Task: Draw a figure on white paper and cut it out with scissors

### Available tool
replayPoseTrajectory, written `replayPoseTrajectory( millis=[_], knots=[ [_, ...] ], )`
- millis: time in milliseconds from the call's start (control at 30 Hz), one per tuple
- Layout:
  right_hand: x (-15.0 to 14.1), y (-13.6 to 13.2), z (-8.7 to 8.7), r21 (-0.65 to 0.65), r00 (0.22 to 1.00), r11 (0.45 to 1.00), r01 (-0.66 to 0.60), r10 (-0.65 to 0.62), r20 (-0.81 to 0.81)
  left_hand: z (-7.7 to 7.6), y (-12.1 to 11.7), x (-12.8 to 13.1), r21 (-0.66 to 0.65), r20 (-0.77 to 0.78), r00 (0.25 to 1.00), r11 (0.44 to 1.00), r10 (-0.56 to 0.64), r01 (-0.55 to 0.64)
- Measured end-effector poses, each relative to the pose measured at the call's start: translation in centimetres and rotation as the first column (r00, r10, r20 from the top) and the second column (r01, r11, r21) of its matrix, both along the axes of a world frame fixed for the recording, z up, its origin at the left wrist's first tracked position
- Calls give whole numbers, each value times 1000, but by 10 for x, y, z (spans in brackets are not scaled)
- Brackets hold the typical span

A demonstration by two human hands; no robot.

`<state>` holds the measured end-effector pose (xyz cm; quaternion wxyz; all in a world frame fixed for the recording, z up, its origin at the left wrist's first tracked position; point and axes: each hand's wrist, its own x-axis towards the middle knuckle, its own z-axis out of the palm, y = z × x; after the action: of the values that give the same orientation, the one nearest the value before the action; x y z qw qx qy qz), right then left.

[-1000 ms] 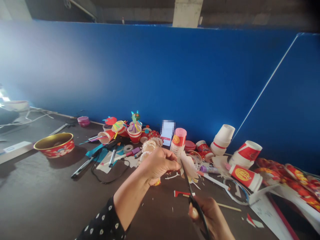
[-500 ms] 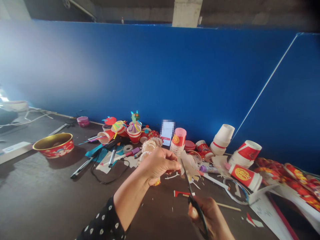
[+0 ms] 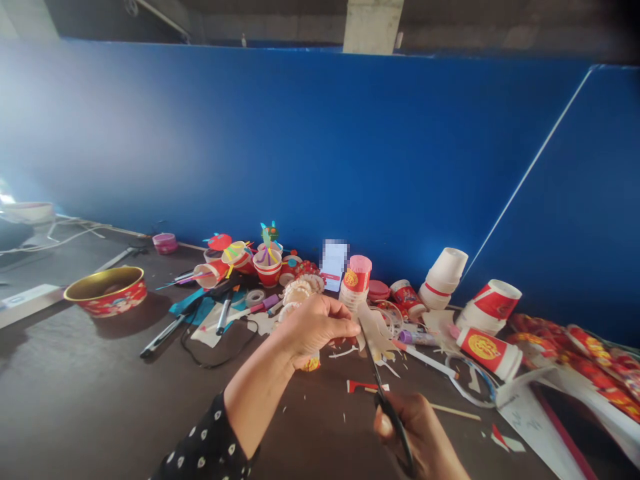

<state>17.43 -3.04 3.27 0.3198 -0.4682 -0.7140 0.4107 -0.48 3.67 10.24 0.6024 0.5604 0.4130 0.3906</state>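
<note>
My right hand [image 3: 417, 427] is closed around the dark handles of a pair of scissors [image 3: 374, 363]. The blades point up and away, their tips near the fingertips of my left hand [image 3: 320, 327]. Those fingers are pinched together on something small that I cannot make out. Just below the left palm shows a red and yellow printed patch [image 3: 311, 364], mostly covered by the hand. Behind the blades lie pale paper scraps [image 3: 377, 330]. Under the scissors is a red and white paper strip [image 3: 361, 386].
Stacked paper cups [image 3: 357, 277] stand near the blue partition [image 3: 320, 147], with a phone [image 3: 333, 263] beside them. On the right are white cups [image 3: 447, 270], a red cup [image 3: 484, 348] and a wooden stick [image 3: 456, 412]. A gold-lined bowl [image 3: 113, 300] and markers [image 3: 225, 315] sit left.
Both hands and the scissors stay almost in place, with only a slight shift. The whole view has moved a few pixels. The things on the table lie as before.
</note>
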Motion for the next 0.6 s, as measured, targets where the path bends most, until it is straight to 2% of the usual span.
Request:
replayPoseTrajectory(
  millis=[433, 600],
  knots=[
    [-1, 0, 1, -52, 1000, 999, 0, -2, -22, -2, 1, 1, -5, -5, 1000, 1000, 18, -18],
    [-1, 1, 2, -36, 999, 999, 27, -28, -47, -3, 2, -1, 5, 1, 1000, 1000, 20, -20]
  ],
)
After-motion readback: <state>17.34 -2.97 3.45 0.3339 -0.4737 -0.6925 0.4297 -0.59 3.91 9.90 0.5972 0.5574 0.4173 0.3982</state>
